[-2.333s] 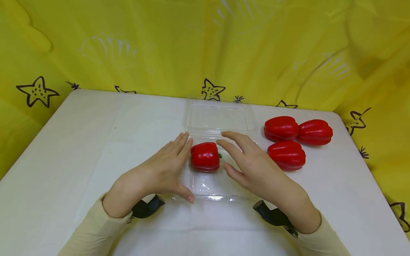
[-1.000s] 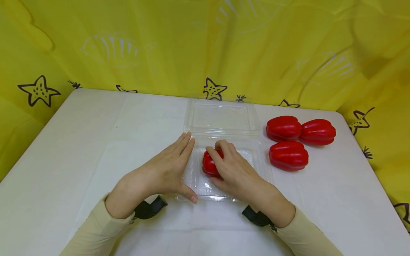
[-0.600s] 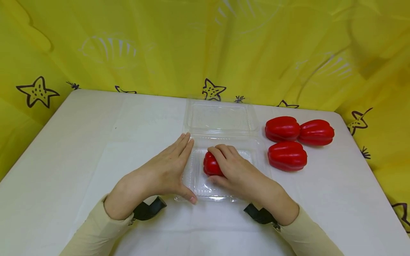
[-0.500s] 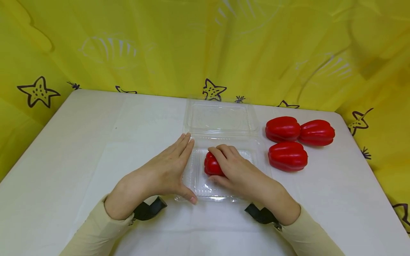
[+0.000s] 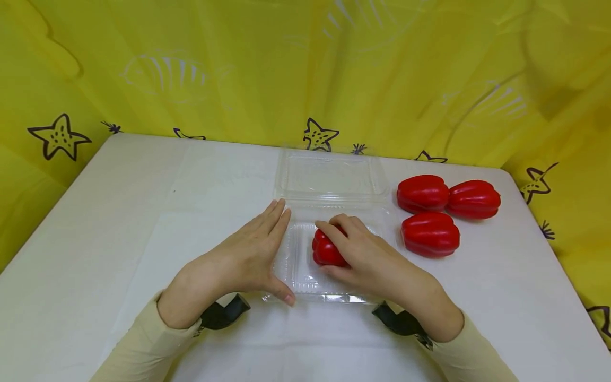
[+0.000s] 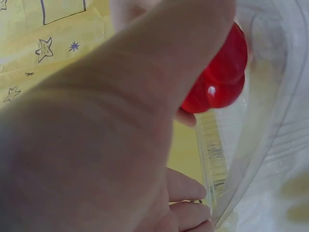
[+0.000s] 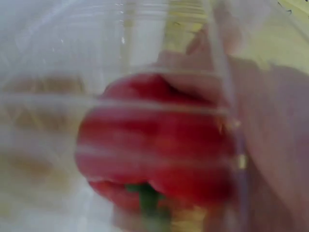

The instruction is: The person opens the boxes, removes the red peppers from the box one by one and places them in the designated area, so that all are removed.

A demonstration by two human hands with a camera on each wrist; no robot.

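A red bell pepper (image 5: 328, 250) lies on its side in the base of a clear plastic clamshell container (image 5: 305, 284), whose lid (image 5: 329, 175) is folded back behind it. My right hand (image 5: 363, 252) grips the pepper from the right, fingers over the top and thumb at the near side. In the right wrist view the pepper (image 7: 149, 140) with its green stem shows through the clear wall, blurred. My left hand (image 5: 245, 252) lies along the container's left edge, fingers straight and thumb spread near the front rim.
Three more red bell peppers lie on the white table to the right: one at the back left (image 5: 422, 194), one beside it (image 5: 474, 199) and one nearer (image 5: 430, 234). A yellow printed curtain (image 5: 238, 69) hangs behind the table.
My right hand has closed round the pepper in the container and shifted it to the right. My left hand has stayed at the container's left edge.
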